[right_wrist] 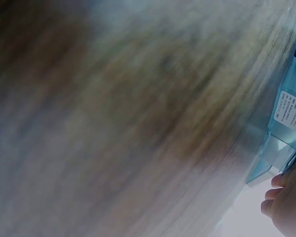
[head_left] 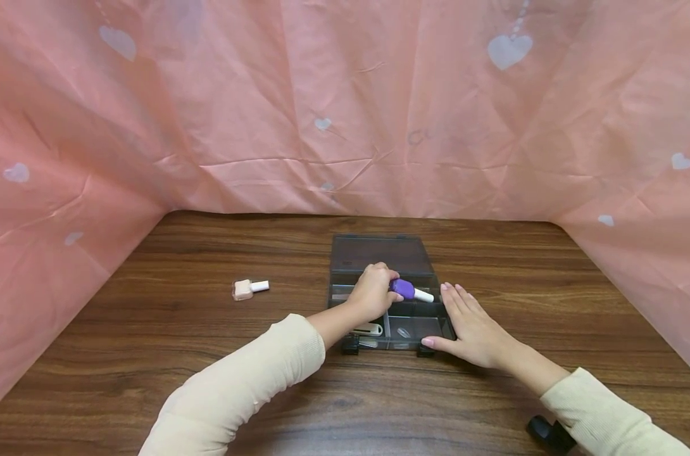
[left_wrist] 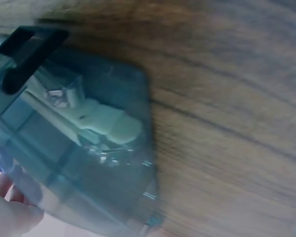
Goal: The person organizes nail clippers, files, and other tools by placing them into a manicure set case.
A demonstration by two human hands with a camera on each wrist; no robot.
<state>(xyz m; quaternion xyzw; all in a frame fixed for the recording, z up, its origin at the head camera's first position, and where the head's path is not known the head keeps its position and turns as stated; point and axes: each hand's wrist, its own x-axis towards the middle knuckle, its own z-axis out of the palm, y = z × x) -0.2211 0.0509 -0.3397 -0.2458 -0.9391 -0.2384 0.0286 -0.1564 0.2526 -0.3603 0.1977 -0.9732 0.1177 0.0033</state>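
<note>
My left hand (head_left: 373,291) pinches a purple nail polish bottle (head_left: 402,289) with a white cap, tilted over the back part of a dark see-through divided box (head_left: 419,326). The box's lid (head_left: 379,253) lies back, away from me. My right hand (head_left: 476,326) rests along the box's right side, fingers straight and thumb at the front corner. A pale, long-handled tool (left_wrist: 108,118) and small clear pieces lie in a front compartment, blurred in the left wrist view. In the right wrist view, fingertips touch the box near a white printed label (right_wrist: 291,112).
A pale pink nail polish bottle (head_left: 244,290) with a white cap lies on its side on the wooden table (head_left: 208,373), left of the box. Two black latches (head_left: 351,345) jut from the box's front. A black object (head_left: 544,434) sits by the right sleeve. Pink curtains (head_left: 345,95) surround the table.
</note>
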